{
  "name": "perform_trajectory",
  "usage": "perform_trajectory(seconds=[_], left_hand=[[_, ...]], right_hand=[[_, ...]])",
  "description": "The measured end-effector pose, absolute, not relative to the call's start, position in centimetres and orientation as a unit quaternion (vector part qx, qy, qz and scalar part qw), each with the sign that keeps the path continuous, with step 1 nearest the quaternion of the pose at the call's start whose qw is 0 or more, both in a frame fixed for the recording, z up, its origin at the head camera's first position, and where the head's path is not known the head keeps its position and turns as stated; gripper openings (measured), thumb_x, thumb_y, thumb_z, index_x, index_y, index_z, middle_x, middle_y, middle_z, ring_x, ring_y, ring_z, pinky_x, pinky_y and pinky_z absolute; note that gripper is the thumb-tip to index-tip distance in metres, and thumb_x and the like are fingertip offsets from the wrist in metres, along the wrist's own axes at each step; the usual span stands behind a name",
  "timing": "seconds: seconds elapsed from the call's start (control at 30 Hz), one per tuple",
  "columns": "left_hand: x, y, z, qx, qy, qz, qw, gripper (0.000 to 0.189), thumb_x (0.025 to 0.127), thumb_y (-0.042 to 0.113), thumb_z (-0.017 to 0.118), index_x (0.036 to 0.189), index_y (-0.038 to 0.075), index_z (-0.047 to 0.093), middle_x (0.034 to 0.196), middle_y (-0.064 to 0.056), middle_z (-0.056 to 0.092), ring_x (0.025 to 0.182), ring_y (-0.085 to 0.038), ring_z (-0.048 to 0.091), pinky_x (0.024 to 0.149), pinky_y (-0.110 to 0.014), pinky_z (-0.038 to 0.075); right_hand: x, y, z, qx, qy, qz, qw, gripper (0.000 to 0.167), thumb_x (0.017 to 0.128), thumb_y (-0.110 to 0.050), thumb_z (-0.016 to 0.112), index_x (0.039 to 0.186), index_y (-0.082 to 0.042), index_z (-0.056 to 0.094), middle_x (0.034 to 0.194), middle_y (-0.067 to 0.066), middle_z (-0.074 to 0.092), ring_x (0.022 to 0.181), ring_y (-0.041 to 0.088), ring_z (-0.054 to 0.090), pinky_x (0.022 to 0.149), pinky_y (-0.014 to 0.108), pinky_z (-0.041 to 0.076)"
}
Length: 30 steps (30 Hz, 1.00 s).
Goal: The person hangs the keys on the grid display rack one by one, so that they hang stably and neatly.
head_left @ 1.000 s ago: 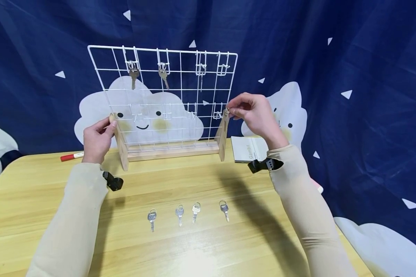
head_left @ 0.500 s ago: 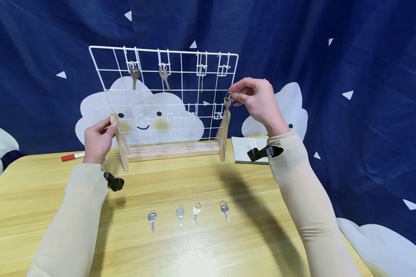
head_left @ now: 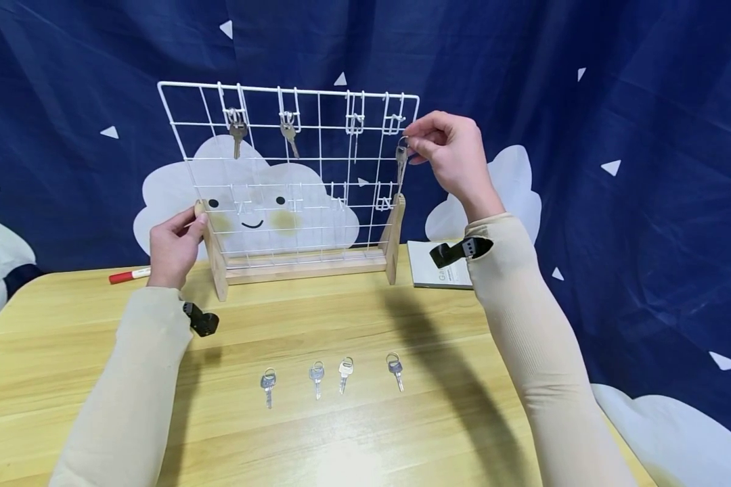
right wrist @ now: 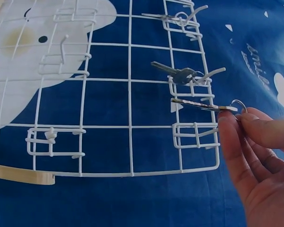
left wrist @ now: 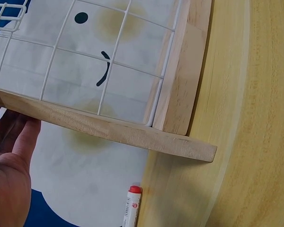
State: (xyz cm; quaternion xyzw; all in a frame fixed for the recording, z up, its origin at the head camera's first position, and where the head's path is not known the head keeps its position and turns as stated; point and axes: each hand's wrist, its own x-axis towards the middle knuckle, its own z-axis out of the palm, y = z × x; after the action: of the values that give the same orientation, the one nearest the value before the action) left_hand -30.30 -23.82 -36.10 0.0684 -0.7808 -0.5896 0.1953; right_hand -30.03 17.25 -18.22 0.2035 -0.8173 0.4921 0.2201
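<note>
A white wire grid rack (head_left: 319, 126) stands on a wooden base, with white hooks clipped along it. My left hand (head_left: 174, 245) grips the top of the rack's left wooden upright (head_left: 212, 250). Beside the grid's upper right edge, my right hand (head_left: 449, 152) pinches a key (head_left: 401, 155) by its ring, the blade hanging down. In the right wrist view that key (right wrist: 203, 105) is close to the upper right hook (right wrist: 196, 135), which bears no key. Keys hang from the other upper hooks, among them a left key (head_left: 237, 133) and its neighbour (head_left: 289, 135). Lower hooks hold none.
Several ringed keys lie in a row on the wooden table (head_left: 231, 433), one of them a silver key (head_left: 345, 372). A red-capped marker (head_left: 129, 274) lies left of the rack. At right lies a white booklet (head_left: 429, 267). Behind hangs a blue curtain (head_left: 499, 61).
My right hand has risen with the key from the rack's right upright to near the upper right hook. My left hand has stayed on the left upright.
</note>
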Motion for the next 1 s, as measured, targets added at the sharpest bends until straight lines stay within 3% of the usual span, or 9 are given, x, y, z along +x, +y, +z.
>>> perform_trajectory(seconds=[0.5,1.0], left_hand=[[-30.6,-23.7,-36.2,0.059,-0.773,-0.594,0.217,0.048,0.099,0.034,0.058,0.14,0.01,0.055,0.136,-0.012,0.057,0.113,-0.015,0.057,0.097,-0.027,0.049],[-30.7,-23.8,-36.3,0.06,-0.775,-0.591,0.216,0.047,0.1,0.033,0.057,0.141,0.009,0.055,0.136,-0.012,0.057,0.11,-0.014,0.056,0.096,-0.026,0.049]], right_hand=[[-31.5,17.0,-16.4,0.18,-0.796,0.521,0.25,0.01,0.09,0.007,0.067,0.099,0.005,0.072,0.091,0.015,0.068,0.075,0.02,0.066,0.071,0.026,0.059],[-33.2,16.7,-16.6,0.145,-0.821,0.503,0.229,0.011,0.091,0.004,0.068,0.101,0.003,0.072,0.09,0.012,0.068,0.074,0.018,0.065,0.07,0.024,0.058]])
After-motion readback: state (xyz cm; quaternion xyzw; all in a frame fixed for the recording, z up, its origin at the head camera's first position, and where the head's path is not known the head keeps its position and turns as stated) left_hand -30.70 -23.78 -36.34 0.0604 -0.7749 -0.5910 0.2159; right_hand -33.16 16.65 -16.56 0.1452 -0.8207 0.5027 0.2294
